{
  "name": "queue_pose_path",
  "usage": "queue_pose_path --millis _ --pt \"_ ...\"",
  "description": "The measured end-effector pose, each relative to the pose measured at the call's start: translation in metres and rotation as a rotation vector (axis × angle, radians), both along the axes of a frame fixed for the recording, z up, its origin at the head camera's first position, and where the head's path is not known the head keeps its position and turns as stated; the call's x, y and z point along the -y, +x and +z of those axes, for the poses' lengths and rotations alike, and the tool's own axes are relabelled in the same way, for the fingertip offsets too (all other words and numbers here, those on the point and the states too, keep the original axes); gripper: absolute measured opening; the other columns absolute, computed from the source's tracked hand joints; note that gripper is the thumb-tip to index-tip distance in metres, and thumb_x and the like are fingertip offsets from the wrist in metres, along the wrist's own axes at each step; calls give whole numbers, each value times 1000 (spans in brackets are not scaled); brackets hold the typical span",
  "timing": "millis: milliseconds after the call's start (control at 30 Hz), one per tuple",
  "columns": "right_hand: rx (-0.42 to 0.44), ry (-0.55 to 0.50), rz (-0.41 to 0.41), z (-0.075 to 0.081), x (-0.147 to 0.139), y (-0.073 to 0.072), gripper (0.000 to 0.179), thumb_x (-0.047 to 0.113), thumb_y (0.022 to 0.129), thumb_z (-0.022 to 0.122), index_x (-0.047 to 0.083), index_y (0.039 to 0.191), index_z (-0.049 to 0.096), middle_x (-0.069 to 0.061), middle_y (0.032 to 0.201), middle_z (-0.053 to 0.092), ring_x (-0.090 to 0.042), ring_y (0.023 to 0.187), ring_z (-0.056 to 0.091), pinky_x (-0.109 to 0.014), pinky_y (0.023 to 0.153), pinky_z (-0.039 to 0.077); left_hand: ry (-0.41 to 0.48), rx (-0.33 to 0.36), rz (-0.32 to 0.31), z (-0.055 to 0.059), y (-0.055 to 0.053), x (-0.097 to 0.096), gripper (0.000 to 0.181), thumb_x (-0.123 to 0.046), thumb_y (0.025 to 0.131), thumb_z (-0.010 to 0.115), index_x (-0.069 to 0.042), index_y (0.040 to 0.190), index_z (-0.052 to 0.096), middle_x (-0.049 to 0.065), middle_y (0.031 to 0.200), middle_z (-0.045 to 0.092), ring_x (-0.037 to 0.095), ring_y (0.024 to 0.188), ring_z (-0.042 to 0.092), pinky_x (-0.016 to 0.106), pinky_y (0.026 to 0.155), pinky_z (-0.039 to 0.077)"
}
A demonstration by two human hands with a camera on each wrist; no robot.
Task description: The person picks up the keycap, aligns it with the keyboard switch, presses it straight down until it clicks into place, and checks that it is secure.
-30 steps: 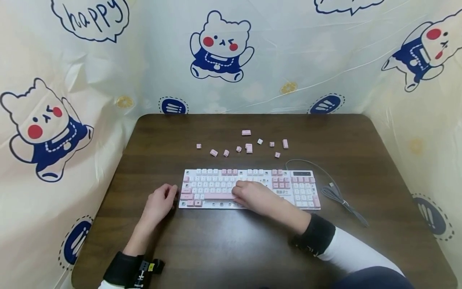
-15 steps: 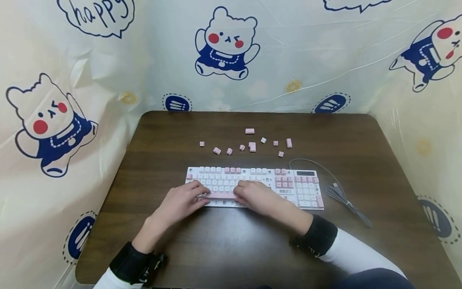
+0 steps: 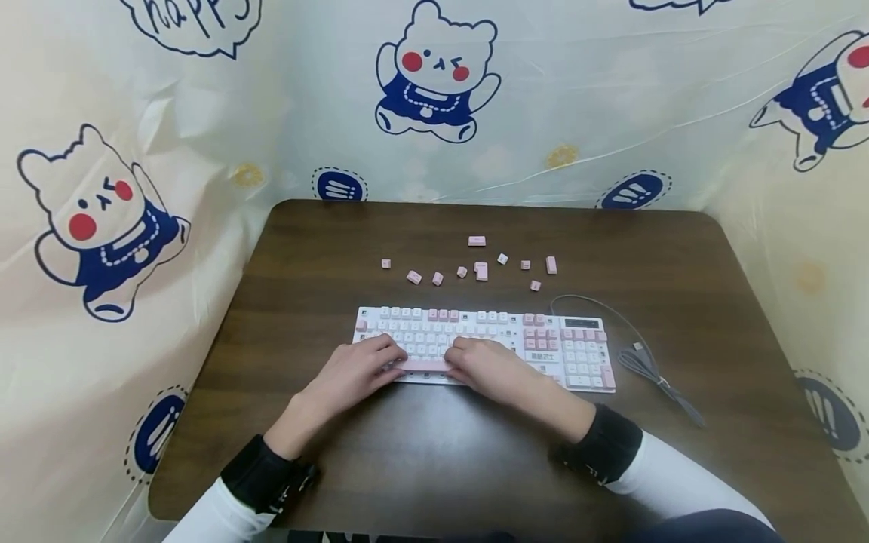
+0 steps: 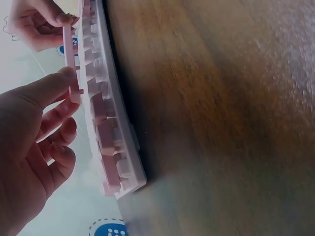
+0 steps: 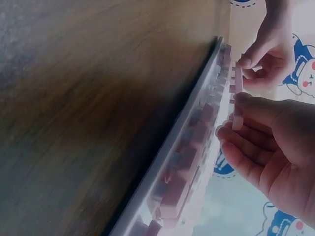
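A long pink spacebar keycap (image 3: 426,366) is pinched at both ends, just above the bottom row of the white and pink keyboard (image 3: 577,354). My left hand (image 3: 360,369) grips its left end between thumb and fingers, and my right hand (image 3: 492,369) grips the right end. In the left wrist view the spacebar (image 4: 70,54) stands slightly off the key row, its underside stems facing the board. From the right wrist view, the same keycap (image 5: 238,81) runs between both hands. The keys under my palms and fingers are hidden.
Several loose pink and white keycaps (image 3: 481,273) lie behind the keyboard on the brown wooden table (image 3: 434,467). To the right is a coiled grey cable (image 3: 645,366) joined to the keyboard. A patterned white curtain (image 3: 299,113) surrounds the table's back and sides.
My left hand has come in from beside the keyboard's left edge and taken hold of the spacebar's left end. The right hand stays on its right end. The head view has shifted slightly.
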State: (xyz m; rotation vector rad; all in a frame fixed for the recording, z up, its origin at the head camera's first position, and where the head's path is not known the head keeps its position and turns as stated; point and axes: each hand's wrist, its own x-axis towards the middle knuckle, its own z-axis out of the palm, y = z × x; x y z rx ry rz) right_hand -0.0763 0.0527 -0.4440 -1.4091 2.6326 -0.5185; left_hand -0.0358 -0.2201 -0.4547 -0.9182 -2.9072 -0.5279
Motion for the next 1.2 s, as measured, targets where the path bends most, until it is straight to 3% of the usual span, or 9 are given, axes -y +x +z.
queue_pose_path --millis 200,500,633,867,1200 --pt "0 8 12 1 0 2 11 21 99 72 10 101 71 0 90 64 -15 76 60 -34 72 54 -38 43 -3 0 -2 -3 17 -26 91 83 -18 105 76 -5 94 64 10 76 55 24 62 48" --pt "0 25 -2 -3 0 6 10 20 100 70 11 102 69 -1 92 65 -16 81 65 -34 74 57 -70 21 -22 -2 1 -6 12 -25 94 79 -19 105 77 -5 95 66 11 81 60 30 70 55" --pt "-5 10 -4 -7 0 6 10 21 101 70 11 102 67 -1 92 65 -16 82 65 -33 74 57 -82 -12 -24 -4 3 -5 9 -24 95 78 -20 102 76 -6 93 63 11 80 57 30 67 53" --pt "-17 13 1 -10 0 6 11 22 100 71 12 99 67 0 91 64 -15 79 63 -32 72 56 -48 -64 -29 -8 5 -5 5 -22 94 79 -21 95 74 -7 86 56 10 73 51 27 61 47" --pt "-46 33 7 -9 3 8 11 21 100 70 10 101 70 -1 89 65 -15 80 65 -32 76 56 -14 -80 -39 -10 6 -5 6 -20 91 83 -18 94 78 -8 85 60 9 74 54 28 63 51"
